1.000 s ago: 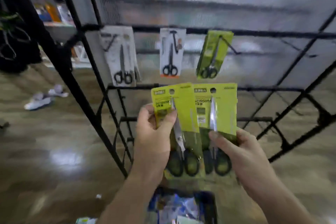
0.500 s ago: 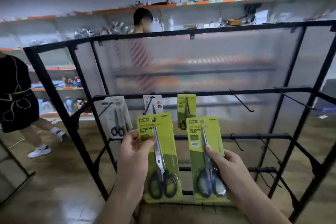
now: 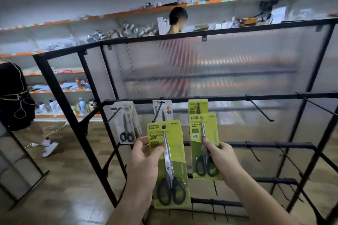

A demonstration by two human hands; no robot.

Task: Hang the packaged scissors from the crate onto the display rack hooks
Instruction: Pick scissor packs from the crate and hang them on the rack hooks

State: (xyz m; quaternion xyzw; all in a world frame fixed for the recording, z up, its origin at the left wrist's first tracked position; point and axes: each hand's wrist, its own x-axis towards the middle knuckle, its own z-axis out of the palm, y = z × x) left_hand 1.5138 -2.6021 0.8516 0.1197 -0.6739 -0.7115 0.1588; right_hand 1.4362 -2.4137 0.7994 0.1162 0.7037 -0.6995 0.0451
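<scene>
My left hand (image 3: 144,162) grips a large green scissors pack (image 3: 169,164) upright by its left edge. My right hand (image 3: 222,159) pinches a smaller green scissors pack (image 3: 200,139), raised against the black display rack (image 3: 219,99). This pack overlaps a green pack (image 3: 198,106) hanging on the third hook of the upper bar. A white pack (image 3: 163,109) and a grey-white pack (image 3: 125,124) hang on hooks to the left. Bare hooks (image 3: 259,108) stick out to the right. The crate is out of view.
A person in black (image 3: 16,100) stands at the left by a second rack frame (image 3: 23,175). Another person (image 3: 178,20) is behind the frosted panel (image 3: 210,67). Store shelves (image 3: 164,9) line the back wall. Lower rack bars carry more bare hooks (image 3: 253,151).
The view has lifted from the crate up to the rack. Both hands have risen with their packs; the right pack has moved up and forward to the third hook.
</scene>
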